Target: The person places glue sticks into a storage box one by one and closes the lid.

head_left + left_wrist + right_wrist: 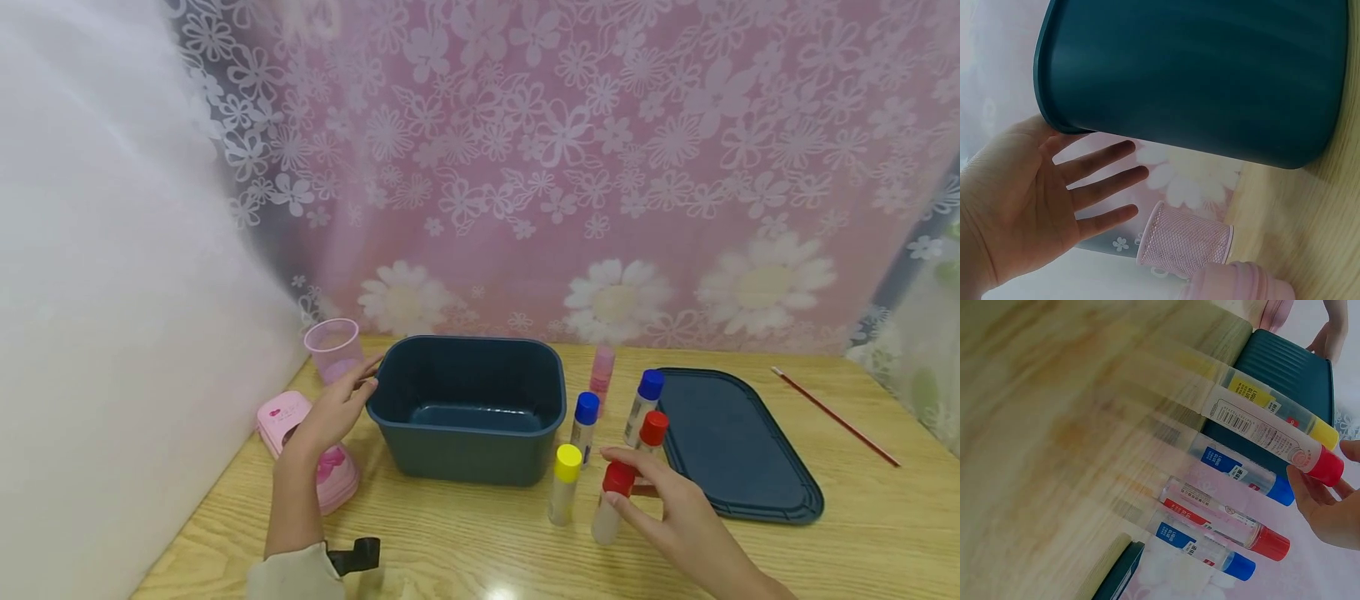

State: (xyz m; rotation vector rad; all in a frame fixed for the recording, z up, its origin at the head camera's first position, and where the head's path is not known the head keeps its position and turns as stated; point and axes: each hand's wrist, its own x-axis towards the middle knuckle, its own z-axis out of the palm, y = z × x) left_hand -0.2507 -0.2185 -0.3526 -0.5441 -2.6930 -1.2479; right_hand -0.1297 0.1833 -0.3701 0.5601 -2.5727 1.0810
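1. Pink mesh cup (1186, 242), L of bin (465, 458); mesh clear in L-wrist view only.
2. L hand (337, 414) at bin's L rim, fingers spread.
3. Nearer blue-cap btl (583, 437), just R of bin; R-wrist view alone reads "LIQUID GLUE".
4. R hand (667, 500) pinches front red-cap btl (606, 521), front-R of bin; barcode, R-wrist only.

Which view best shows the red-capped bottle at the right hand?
The right wrist view: the bottle shows its barcode label clearly. The head view shows it partly covered; the left wrist view omits it.
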